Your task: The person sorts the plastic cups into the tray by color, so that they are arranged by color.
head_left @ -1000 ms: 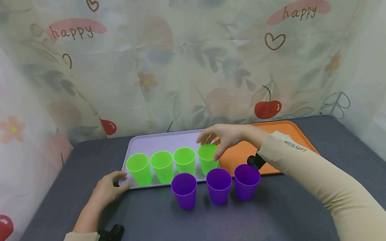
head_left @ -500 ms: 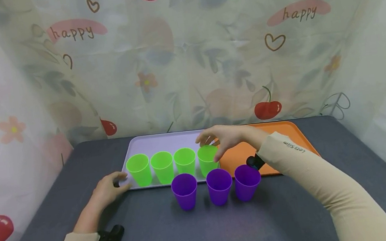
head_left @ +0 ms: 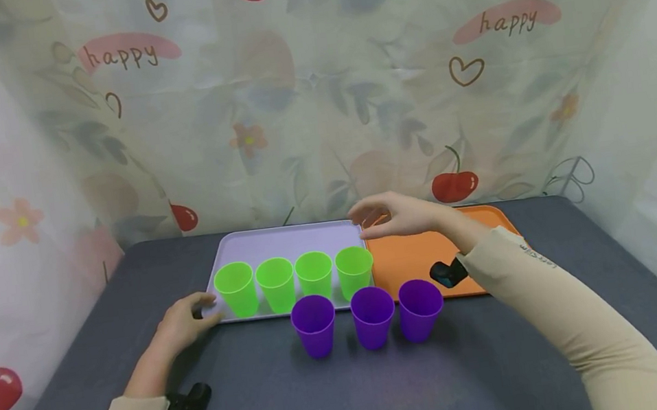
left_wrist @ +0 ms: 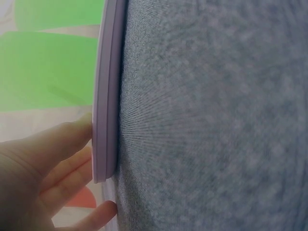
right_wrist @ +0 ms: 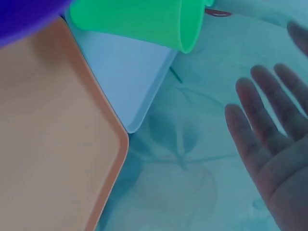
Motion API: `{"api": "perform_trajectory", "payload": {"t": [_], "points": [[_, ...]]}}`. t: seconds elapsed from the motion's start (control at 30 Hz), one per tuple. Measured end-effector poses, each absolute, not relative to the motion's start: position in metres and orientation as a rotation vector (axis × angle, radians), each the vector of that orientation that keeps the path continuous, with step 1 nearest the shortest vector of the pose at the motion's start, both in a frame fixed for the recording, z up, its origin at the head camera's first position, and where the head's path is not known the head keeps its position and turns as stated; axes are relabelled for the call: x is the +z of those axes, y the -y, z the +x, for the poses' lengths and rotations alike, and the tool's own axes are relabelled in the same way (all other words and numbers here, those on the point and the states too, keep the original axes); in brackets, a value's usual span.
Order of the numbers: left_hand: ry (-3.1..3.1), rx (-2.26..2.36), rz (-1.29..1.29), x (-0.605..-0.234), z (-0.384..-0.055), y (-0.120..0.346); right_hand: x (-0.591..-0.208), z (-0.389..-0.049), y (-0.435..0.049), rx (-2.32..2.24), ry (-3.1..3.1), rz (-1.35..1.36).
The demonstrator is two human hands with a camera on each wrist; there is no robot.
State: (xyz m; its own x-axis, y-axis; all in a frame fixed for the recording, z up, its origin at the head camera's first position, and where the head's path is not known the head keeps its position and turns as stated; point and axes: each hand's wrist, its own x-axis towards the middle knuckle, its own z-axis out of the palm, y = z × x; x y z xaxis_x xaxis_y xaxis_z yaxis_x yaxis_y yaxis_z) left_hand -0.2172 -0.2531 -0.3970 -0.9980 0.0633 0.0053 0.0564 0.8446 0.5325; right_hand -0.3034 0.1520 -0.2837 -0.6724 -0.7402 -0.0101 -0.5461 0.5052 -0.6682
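On the lavender tray (head_left: pixel 283 240) stand several bright green cups in a row, mouths up. My right hand (head_left: pixel 398 214) hovers above and right of the rightmost green cup (head_left: pixel 355 272), apart from it, near the seam between the two trays. In the right wrist view, the fingers (right_wrist: pixel 262 113) of this hand are spread and hold nothing. My left hand (head_left: pixel 184 323) is at the lavender tray's near left corner, beside the leftmost green cup (head_left: pixel 237 290). Its thumb (left_wrist: pixel 72 137) touches the tray's rim, its other fingers extended around the corner.
An orange tray (head_left: pixel 417 259) adjoins the lavender one on the right. Three purple cups stand upright before the trays: left (head_left: pixel 315 328), middle (head_left: pixel 373 320) and right (head_left: pixel 421 314). A patterned curtain (head_left: pixel 319 130) hangs behind the dark table (head_left: pixel 329 399).
My right hand has let go of the rightmost green cup and risen away, back and to the right. The cup stays standing on the tray. My left hand has not moved.
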Motion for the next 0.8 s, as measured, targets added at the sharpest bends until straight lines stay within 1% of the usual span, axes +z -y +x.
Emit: {"api": "perform_trajectory", "payload": {"t": [0.17, 0.43, 0.57, 0.8], "points": [[-3.006, 0.873, 0.106, -0.396, -0.217, 0.253, -0.287, -0.292, -0.181, -1.053, -2.578, -0.975], [-3.007, 0.861, 0.099, -0.394, -0.218, 0.253, -0.307, -0.268, -0.242, -1.168, -2.762, -0.639], [-3.012, 0.857, 0.103, -0.396, -0.218, 0.253, -0.321, -0.254, -0.275, -1.146, -2.833, -0.446], [-3.005, 0.864, 0.112, -0.397, -0.218, 0.253, -0.350, -0.235, -0.325, -1.022, -2.951, -0.196]]}}
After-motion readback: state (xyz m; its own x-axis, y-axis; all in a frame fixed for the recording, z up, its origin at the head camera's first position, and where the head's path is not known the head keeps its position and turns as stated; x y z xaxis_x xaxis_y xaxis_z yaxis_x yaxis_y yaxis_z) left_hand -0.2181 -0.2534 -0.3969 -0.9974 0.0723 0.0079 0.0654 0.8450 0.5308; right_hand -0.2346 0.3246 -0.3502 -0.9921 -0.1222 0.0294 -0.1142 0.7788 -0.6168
